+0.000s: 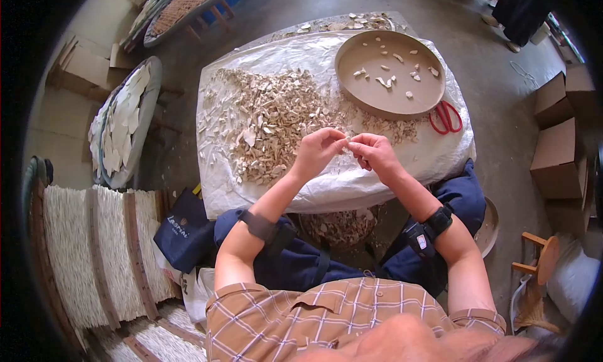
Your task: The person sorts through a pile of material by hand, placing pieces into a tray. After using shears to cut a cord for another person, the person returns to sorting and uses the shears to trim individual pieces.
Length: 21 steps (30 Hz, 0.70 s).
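Dark blue bag (pixel 184 243) reads "Lasrini"; smaller line beneath unclear

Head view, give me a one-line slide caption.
Left hand and right hand meet at a small piece over white cloth, near a heap of pieces and a round tray.

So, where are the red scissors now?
In the head view, the red scissors lie on the white cloth at right, beside the round tray.

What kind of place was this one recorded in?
Most likely a small workshop for handwork: a big heap of pale chips lies on a cloth-covered table, a round tray there holds some scattered ones, and cardboard boxes stand to the right.
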Tool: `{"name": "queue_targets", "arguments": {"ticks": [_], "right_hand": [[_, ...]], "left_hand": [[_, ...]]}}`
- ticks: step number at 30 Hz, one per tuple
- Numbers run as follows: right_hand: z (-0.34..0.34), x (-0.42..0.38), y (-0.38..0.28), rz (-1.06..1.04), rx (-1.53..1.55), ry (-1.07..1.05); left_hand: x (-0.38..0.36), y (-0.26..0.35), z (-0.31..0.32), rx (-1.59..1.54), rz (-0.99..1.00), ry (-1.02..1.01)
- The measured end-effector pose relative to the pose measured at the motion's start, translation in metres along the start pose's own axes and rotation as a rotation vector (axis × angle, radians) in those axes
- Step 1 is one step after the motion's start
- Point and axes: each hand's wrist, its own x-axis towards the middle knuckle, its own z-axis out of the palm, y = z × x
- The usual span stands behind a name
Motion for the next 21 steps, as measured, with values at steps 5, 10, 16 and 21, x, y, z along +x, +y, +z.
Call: {"name": "queue_targets", "arguments": {"ticks": [5,10,16,21], "right_hand": [[0.002,-0.004,-0.002,0.026,0.032,-0.04],[-0.011,-0.001,-0.014,0.009,0.35,-0.061],[-0.018,-0.007,-0.032,-0.015,0.589,-0.22],[-0.014,-0.012,-0.036,-0.06,0.616,-0.239]], "left_hand": [[-0.001,-0.002,-0.002,-0.12,-0.099,-0.107],[0.002,0.017,-0.062,0.497,-0.081,0.03],[-0.006,-0.02,-0.143,0.987,-0.221,0.315],[-0.002,-0.047,-0.152,1.072,-0.227,0.275]]}}
